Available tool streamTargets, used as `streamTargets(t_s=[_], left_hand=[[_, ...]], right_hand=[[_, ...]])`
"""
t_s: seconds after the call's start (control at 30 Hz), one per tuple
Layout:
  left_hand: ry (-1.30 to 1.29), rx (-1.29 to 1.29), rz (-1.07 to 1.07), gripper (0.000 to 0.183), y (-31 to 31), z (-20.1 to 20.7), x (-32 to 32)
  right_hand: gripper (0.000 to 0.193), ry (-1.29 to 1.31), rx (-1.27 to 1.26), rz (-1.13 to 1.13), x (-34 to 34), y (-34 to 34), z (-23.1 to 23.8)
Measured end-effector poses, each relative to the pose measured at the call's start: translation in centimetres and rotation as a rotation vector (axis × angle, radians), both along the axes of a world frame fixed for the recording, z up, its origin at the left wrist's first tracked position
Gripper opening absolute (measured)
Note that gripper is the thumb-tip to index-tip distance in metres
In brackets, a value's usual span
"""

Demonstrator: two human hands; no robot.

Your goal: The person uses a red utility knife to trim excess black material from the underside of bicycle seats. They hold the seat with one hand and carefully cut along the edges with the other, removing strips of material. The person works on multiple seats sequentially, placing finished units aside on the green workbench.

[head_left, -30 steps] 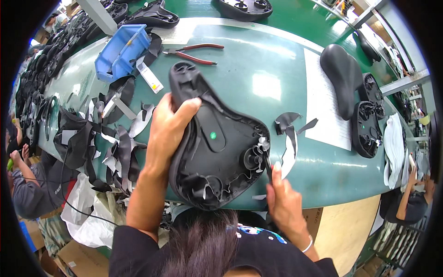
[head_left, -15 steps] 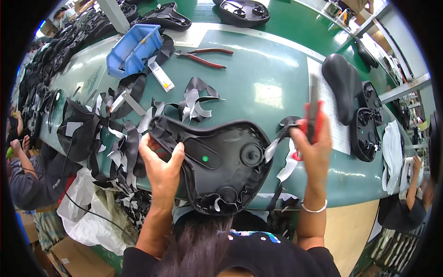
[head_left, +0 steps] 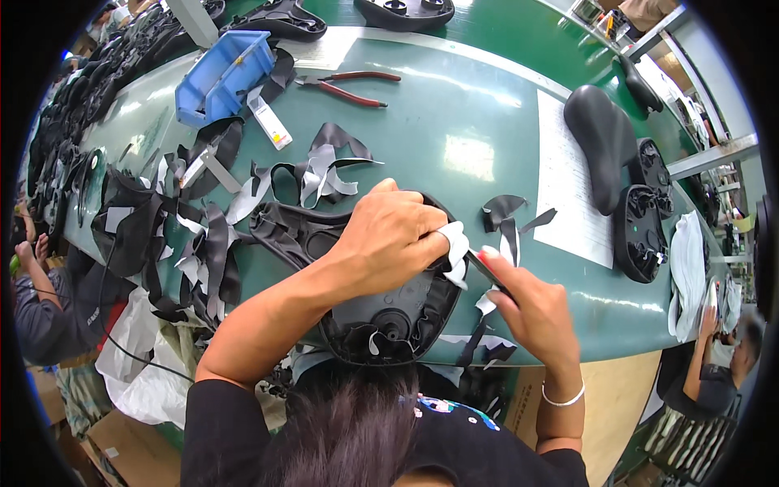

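Note:
An upside-down black bicycle saddle (head_left: 392, 312) lies at the table's near edge, its hollow underside facing up. My left hand (head_left: 389, 235) reaches across it and pinches a strip of cover material (head_left: 455, 253), white on the back, at the saddle's right rim. In my right hand (head_left: 531, 312) is a red-handled bladed tool (head_left: 489, 272), mostly hidden by the fingers. Its dark narrow end points at the pinched strip; whether it touches cannot be made out. Cut black and white scraps (head_left: 510, 219) lie just beyond my right hand.
Heaped offcuts (head_left: 215, 260) cover the table's left part. Farther back are a blue bin (head_left: 223, 81) and red-handled pliers (head_left: 349, 88). A finished-looking saddle (head_left: 600, 146) rests on a paper sheet (head_left: 560, 195) at right. Other people sit at both sides.
My left hand has moved from the saddle's left side across to its right rim and taken the strip. My right hand has lowered the tool toward it. The view has shifted slightly.

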State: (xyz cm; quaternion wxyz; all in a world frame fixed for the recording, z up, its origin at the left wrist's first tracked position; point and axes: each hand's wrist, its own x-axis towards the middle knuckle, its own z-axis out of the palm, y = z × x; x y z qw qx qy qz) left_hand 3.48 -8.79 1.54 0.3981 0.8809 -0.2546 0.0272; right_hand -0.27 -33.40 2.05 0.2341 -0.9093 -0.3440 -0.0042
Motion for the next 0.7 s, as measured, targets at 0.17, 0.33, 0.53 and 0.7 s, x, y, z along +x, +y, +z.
streamTargets(t_s=[0.17,0.33,0.53,0.7], left_hand=[[0.342,-1.013,0.286,0.028,-0.4,2.2,-0.4],[0.585,-1.728,-0.115,0.022,2.5,-0.7,-0.4],[-0.578,0.188,0.148,0.021,1.4,-0.3,4.2],[0.219,-0.460,0.678,0.033,3.8,0.7,5.1]], right_hand=[[0.064,-0.018,-0.088,-0.208,-4.7,1.7,-0.9],[0.056,0.055,-0.105,-0.365,-6.2,3.4,0.4],[0.047,-0.128,-0.302,-0.351,-1.2,4.4,1.7],[0.052,-0.086,-0.430,-0.269,-4.7,4.3,2.9]])
